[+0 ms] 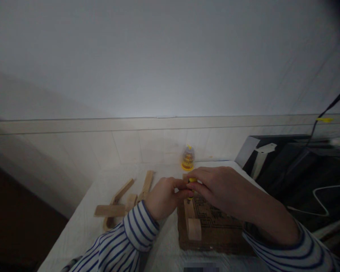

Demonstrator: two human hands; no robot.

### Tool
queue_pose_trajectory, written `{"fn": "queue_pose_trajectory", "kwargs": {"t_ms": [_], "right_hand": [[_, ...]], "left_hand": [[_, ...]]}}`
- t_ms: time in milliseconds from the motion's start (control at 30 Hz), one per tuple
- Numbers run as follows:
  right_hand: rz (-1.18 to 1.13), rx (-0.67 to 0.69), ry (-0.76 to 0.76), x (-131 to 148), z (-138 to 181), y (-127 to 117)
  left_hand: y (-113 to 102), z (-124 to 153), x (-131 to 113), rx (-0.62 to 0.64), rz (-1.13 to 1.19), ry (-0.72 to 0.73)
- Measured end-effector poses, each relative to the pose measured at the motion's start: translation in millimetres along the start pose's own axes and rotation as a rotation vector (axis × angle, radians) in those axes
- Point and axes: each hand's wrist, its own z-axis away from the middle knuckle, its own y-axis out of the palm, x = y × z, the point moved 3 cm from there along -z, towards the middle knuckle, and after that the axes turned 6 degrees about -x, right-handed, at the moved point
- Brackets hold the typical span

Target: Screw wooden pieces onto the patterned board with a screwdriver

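Over the left end of a dark carved wooden board (215, 236), my two hands meet at a small yellow-and-black screwdriver (191, 180). My right hand (219, 189) pinches its yellow handle between thumb and fingers. Lower down the tool, my left hand (167, 196) has its thumb and forefinger closed around it; the tip is hidden. Beneath them a pale wooden strip (189, 211) lies on the board, with small dark marks near the screwdriver. At the strip's near end sits a pale wooden block (194, 229).
Left of my hands, several pale wooden pieces (110, 210) lie on the white-covered table (82, 226). A clear yellow-based case of bits (188, 158) stands at the back by the wall. To the right are a black panel (294, 170) and a white cable (317, 200).
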Motion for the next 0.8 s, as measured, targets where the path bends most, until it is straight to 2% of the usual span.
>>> {"fn": "queue_pose_trajectory", "kwargs": {"t_ms": [333, 633, 800], "right_hand": [[0.070, 0.025, 0.079, 0.4, -2.7, -1.6], [0.082, -0.010, 0.059, 0.4, -2.8, 2.6], [0.078, -0.022, 0.040, -0.7, -1.1, -0.1]], "left_hand": [[0.3, 0.0, -2.4, 0.043, 0.073, 0.014], [-1.7, 0.2, -7.0, -0.069, -0.131, -0.073], [-1.1, -0.4, -6.7, -0.095, -0.143, -0.103]]}}
